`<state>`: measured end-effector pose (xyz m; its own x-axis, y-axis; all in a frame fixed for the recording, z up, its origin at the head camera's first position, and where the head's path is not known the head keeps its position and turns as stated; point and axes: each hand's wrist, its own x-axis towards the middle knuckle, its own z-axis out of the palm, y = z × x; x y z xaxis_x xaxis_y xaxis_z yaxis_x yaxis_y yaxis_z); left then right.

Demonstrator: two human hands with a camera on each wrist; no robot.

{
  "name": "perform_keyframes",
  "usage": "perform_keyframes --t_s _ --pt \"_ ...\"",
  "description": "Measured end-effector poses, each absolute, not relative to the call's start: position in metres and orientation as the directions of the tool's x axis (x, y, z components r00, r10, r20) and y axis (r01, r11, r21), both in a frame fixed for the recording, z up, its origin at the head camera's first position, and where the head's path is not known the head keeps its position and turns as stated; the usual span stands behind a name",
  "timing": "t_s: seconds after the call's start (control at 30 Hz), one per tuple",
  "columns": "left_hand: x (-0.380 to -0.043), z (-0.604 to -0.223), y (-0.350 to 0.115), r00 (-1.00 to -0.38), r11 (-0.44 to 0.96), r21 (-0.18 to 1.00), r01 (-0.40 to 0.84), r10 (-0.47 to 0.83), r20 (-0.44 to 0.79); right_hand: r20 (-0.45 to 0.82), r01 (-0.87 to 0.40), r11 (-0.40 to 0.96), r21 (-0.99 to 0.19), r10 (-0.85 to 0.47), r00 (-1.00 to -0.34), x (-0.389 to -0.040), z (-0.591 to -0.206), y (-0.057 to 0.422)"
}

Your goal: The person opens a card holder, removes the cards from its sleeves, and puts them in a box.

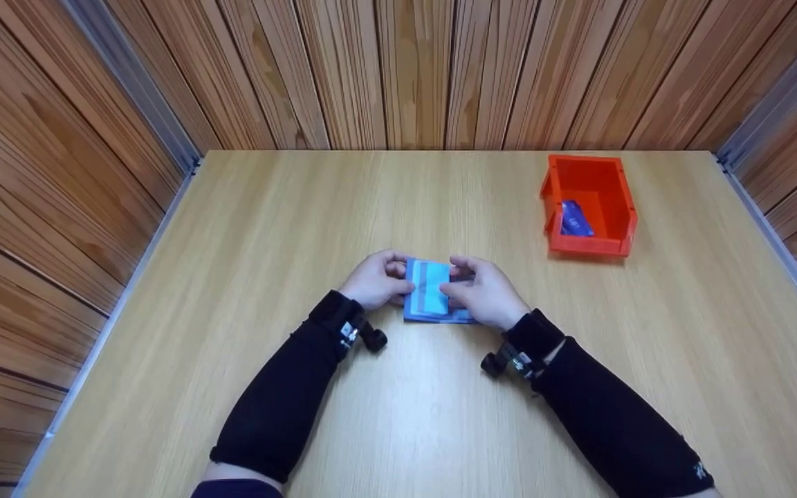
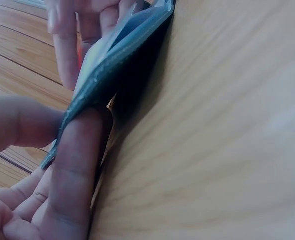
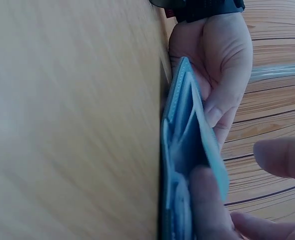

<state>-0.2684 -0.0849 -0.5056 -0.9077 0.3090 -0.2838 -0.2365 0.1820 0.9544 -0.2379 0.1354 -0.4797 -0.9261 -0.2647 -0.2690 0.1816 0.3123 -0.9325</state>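
Note:
A blue wallet (image 1: 430, 289) with a lighter blue flap lies mid-table, tilted up off the wood along its left side. My left hand (image 1: 373, 279) pinches its left edge, thumb against one face and a finger under the other, as the left wrist view shows on the dark stitched edge of the wallet (image 2: 105, 67). At the opposite side, my right hand (image 1: 485, 290) touches the flap with one digit inside the gapping pocket of the wallet (image 3: 187, 135). Its other fingers (image 3: 285, 156) stand apart from the flap. The wallet's underside is mostly hidden.
An orange-red open bin (image 1: 589, 245) stands at the back right of the table, with a dark blue packet (image 1: 576, 220) inside. Wood-panelled walls (image 1: 416, 76) rise behind and at both sides of the table (image 1: 398, 429).

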Motion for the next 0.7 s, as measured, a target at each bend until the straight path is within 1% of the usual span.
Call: perform_keyframes --t_s 0.07,0.17,0.7 --pt "-0.2682 -0.5048 -0.0844 -0.906 0.183 0.954 -0.238 0.311 -0.286 -0.300 0.223 0.280 -0.934 -0.268 -0.916 -0.2390 -0.4814 0.1349" --pt "-0.2684 -0.5040 -0.0839 -0.905 0.191 0.952 -0.239 0.312 -0.290 -0.319 0.248 0.272 -0.930 -0.261 -0.911 -0.2406 -0.4832 0.1349" --pt "-0.2683 -0.5054 -0.0859 -0.907 0.210 0.950 -0.229 0.308 -0.287 -0.322 0.262 0.238 -0.935 -0.264 -0.909 -0.2434 -0.4896 0.1374"
